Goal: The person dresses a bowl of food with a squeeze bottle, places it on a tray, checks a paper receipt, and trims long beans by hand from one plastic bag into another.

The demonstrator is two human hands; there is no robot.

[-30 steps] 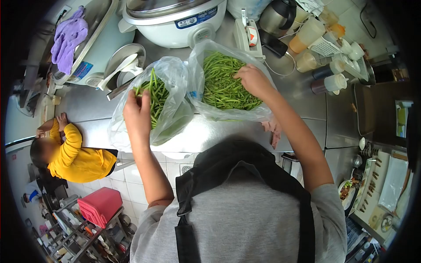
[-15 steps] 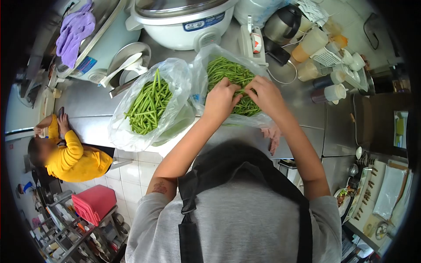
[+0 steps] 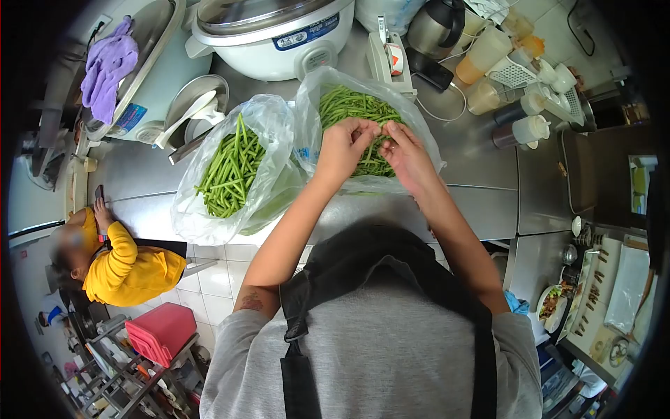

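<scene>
My left hand (image 3: 347, 148) and my right hand (image 3: 406, 155) meet fingertip to fingertip above the right bag. Both are closed in a pinch, and what lies between the fingers is too small to make out. Below them, thin green beans (image 3: 356, 105) fill an open clear plastic bag (image 3: 317, 84). To the left, a second clear plastic bag (image 3: 269, 115) stands open with a pile of green bean pieces (image 3: 230, 174) in it. Both bags rest on the steel counter (image 3: 474, 164).
A white rice cooker (image 3: 279, 45) stands behind the bags, beside a metal bowl (image 3: 209, 87) with white spoons. Sauce bottles (image 3: 523, 130) and a steel jug (image 3: 436, 31) are at back right. At the left, a person in yellow (image 3: 132, 269) leans at the counter.
My left hand has moved from the left bag over to the right bag, beside my right hand. Both hands have since risen slightly. The beans in the left bag are now uncovered.
</scene>
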